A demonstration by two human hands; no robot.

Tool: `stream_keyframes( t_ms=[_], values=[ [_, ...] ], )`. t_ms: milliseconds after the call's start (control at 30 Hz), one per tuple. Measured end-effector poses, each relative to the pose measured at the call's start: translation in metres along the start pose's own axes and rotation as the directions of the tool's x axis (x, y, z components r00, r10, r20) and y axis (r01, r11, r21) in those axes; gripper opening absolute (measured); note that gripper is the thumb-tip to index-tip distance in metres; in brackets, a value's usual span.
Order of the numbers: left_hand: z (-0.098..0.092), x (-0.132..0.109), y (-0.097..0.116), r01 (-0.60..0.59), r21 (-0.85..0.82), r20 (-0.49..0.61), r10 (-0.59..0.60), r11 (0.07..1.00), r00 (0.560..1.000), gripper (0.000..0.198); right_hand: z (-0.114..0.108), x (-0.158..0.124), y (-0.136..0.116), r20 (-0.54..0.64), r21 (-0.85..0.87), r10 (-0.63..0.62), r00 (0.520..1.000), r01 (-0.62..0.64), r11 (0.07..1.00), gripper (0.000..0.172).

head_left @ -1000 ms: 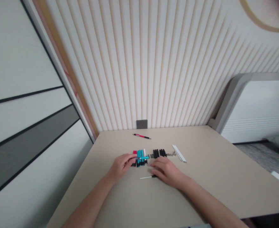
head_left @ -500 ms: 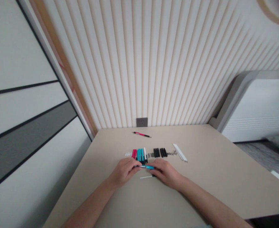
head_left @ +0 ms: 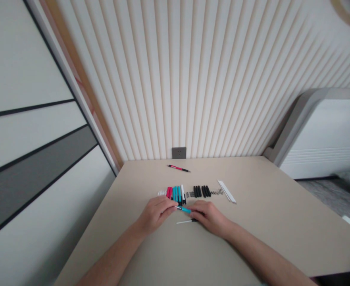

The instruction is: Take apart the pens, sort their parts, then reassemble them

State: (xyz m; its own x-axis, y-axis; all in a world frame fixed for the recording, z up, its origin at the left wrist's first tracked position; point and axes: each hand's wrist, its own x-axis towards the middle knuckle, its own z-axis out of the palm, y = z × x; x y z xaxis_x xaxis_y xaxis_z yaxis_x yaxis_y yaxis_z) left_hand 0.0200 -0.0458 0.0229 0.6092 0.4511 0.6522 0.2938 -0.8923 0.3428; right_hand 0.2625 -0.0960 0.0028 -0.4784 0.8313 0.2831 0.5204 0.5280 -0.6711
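A light-blue pen barrel (head_left: pixel 184 209) with a dark part at its left end is held between my two hands, just above the table. My left hand (head_left: pixel 154 212) is closed, pinching the dark end between thumb and fingers. The fingertips of my right hand (head_left: pixel 207 214) close on the barrel's blue right end. Below it lies a thin white ink refill (head_left: pixel 183 222), its right end at a black piece (head_left: pixel 194 220) partly covered by my right hand. Just beyond my hands are a row of blue barrels (head_left: pixel 177 191), red barrels (head_left: pixel 169 191) and a white barrel (head_left: pixel 182 192).
Black grips (head_left: pixel 197 191) and small metal springs (head_left: pixel 217 192) lie right of the barrels. White refills (head_left: pixel 227 191) are farther right, small white pieces (head_left: pixel 162 193) left. A red-and-black pen (head_left: pixel 178 168) lies near the wall, below a socket (head_left: pixel 179 153).
The blue barrel now tilts slightly, its right end lower, and more of that end shows as my right fingers have shifted right. The view has moved a little.
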Motion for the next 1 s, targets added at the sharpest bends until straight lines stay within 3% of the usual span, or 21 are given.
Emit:
stream_keyframes(
  t_ms=[367,800,1000],
  values=[
    [-0.003,-0.003,-0.008,0.118,0.058,-0.11,-0.111,0.991,0.988,0.012,-0.005,-0.004,0.01,-0.116,-0.104,0.101,0.988,-0.114,0.988,0.032],
    [-0.002,-0.004,-0.01,0.148,0.083,-0.104,-0.139,0.985,0.985,0.013,-0.01,-0.005,0.015,-0.189,-0.132,0.109,0.976,-0.135,0.982,0.026],
    [-0.003,-0.001,-0.009,0.167,0.1,-0.107,-0.156,0.981,0.982,0.014,-0.027,-0.008,0.027,-0.361,-0.177,0.11,0.926,-0.184,0.967,0.029]
  ],
)
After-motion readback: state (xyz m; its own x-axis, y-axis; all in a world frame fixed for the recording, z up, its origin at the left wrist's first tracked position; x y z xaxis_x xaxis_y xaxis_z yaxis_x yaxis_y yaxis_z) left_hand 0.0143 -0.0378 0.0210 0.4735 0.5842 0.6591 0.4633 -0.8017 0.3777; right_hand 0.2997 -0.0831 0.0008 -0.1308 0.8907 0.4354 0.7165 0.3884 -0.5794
